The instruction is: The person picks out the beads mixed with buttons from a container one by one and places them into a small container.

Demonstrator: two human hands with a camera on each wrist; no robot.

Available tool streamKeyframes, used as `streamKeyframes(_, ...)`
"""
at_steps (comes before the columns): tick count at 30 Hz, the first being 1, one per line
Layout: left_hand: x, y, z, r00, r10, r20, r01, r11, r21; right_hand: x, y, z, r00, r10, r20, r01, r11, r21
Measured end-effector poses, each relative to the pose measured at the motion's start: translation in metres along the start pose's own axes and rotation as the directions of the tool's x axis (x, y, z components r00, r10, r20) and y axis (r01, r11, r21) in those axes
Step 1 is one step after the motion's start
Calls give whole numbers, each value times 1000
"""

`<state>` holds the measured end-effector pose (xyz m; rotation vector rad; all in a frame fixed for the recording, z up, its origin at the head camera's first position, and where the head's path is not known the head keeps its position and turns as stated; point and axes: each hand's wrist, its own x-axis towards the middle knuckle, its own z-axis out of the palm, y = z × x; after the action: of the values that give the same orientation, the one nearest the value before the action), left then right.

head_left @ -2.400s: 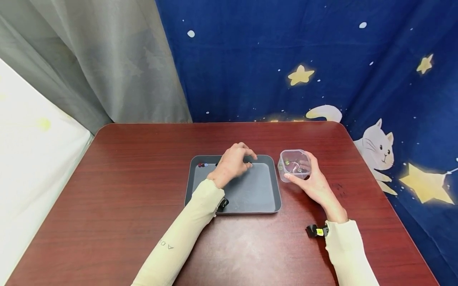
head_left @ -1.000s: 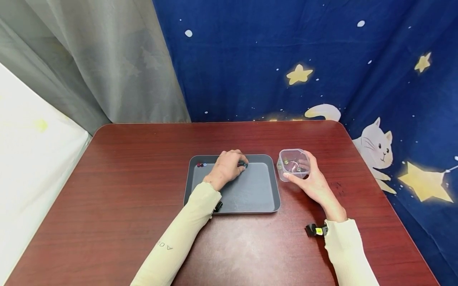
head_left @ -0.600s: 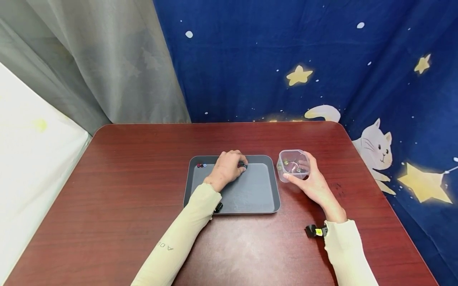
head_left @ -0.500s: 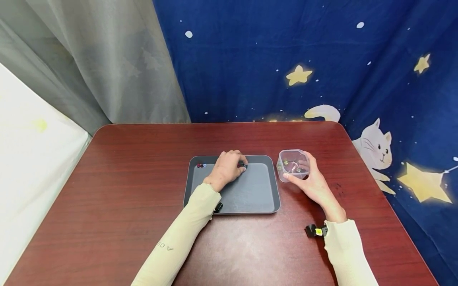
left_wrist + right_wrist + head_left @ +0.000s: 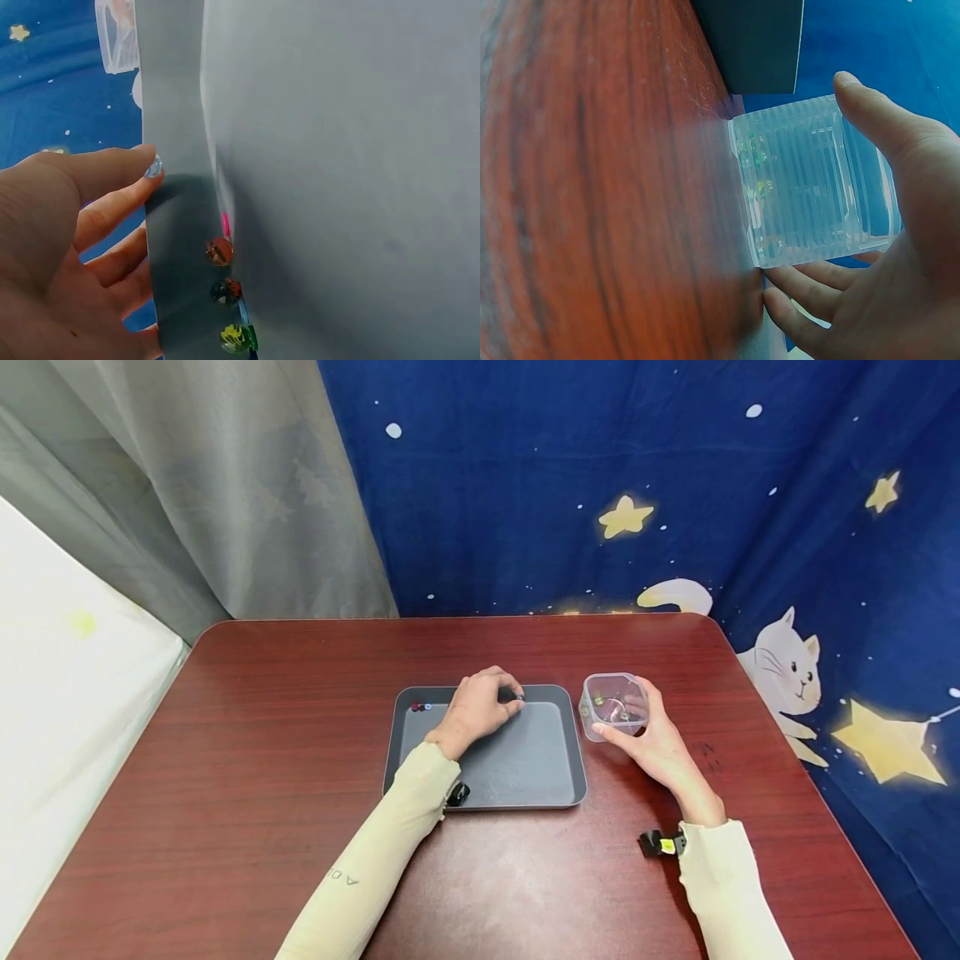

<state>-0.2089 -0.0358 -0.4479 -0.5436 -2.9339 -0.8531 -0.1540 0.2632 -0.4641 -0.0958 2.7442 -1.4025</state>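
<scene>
Left hand (image 5: 478,706) pinches a glassy marble (image 5: 154,166); right hand (image 5: 662,750) grips a clear squarish plastic box (image 5: 799,184).

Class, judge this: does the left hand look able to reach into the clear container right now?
Probably yes: the container looks lidless, only the tray's rim seems to separate it from the left hand, and the right hand grips its right side.

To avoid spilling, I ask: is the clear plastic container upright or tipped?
Upright: the clear plastic container has its open top facing up in the head view, with marbles at the bottom.
</scene>
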Motion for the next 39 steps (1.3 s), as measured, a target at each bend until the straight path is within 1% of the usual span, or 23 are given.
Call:
streamKeyframes(7, 2, 6, -4, 999, 4, -48, -6, 999, -40, 0, 0, 1, 1000, 1, -2, -1, 1000, 0)
streamKeyframes(12, 3, 14, -7, 998, 2, -62, -7, 997, -78, 0, -1, 1, 1000, -8, -13, 8, 1000, -3)
streamKeyframes(14, 3, 16, -7, 998, -1, -61, -5, 996, -93, 0, -1, 1, 1000, -8, -18, 8, 1000, -3)
streamKeyframes(21, 5, 20, -7, 998, -19, -53, 14, 995, -99, -1, 0, 0, 1000, 2, 0, -2, 1000, 2)
streamKeyframes(31, 10, 32, -9, 999, 11, -45, -17, 991, -133, 0, -2, -2, 1000, 18, 5, -18, 1000, -7)
streamKeyframes(39, 11, 36, -4, 1000, 6, -30, -11, 987, -158, -1, -2, -1, 1000, 23, 5, -23, 1000, -8)
